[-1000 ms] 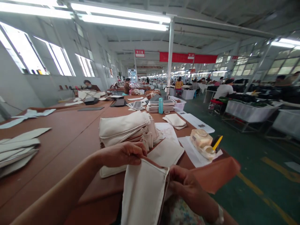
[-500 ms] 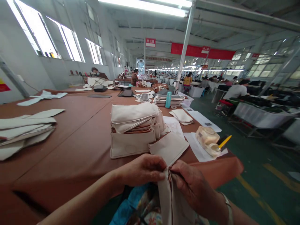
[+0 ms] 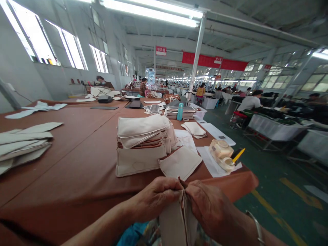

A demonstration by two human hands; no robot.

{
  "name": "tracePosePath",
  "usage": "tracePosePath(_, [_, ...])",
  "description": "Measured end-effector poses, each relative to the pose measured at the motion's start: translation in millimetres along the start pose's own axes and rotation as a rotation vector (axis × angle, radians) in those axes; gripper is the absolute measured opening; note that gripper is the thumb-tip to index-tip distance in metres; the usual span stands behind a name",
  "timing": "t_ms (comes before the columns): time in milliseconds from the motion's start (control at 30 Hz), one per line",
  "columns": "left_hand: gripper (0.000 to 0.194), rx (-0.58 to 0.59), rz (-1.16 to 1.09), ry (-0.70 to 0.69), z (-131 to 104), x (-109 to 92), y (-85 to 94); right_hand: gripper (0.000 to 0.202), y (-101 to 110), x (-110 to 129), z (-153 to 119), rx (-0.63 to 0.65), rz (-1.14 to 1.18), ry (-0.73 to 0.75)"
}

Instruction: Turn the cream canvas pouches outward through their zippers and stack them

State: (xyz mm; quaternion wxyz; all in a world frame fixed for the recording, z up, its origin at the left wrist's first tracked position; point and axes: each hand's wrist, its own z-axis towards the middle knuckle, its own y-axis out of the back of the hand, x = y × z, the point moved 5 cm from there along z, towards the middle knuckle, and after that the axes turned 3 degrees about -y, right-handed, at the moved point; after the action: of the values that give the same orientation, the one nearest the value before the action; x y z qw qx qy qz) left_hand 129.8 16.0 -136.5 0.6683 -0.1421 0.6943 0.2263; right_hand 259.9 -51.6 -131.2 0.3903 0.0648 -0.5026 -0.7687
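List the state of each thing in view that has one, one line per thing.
Left hand: pinching the pouch's top edge.
Right hand: pinching the same edge.
Cream pouch: held upright, folded flat.
Pouch stack: piled, leaning.
Loose cream piece: lying flat.
Teal bottle: upright, capped.

I see both forearms bare to the elbow, a thin silvery bracelet [image 3: 253, 223] just behind my right hand [image 3: 210, 208], and flowered cloth with blue below my left hand [image 3: 159, 198].
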Motion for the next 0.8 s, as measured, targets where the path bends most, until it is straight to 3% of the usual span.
tracePosePath(133, [0.021,0.027,0.058,-0.01,8,3,2.5,0.014,-1,-12,1,-0.032,0.118,-0.159])
tracePosePath(267, [0.018,0.002,-0.081,0.105,17,17,9.4,0.011,-4,-39,1,0.065,0.558,-0.458])
tracePosePath(400, [0.024,0.002,-0.285,0.169,27,27,14.3,0.021,-10,-57,4,0.143,0.969,-0.567])
tracePosePath(567, [0.035,-0.053,-0.299,0.153,46,34,22.6,0.023,-18,-83,4,0.087,0.902,-0.66])
tracePosePath(800, [0.025,-0.089,-0.162,0.171,75,45,29.7,0.038,-15,-101,17,0.091,0.909,-0.715])
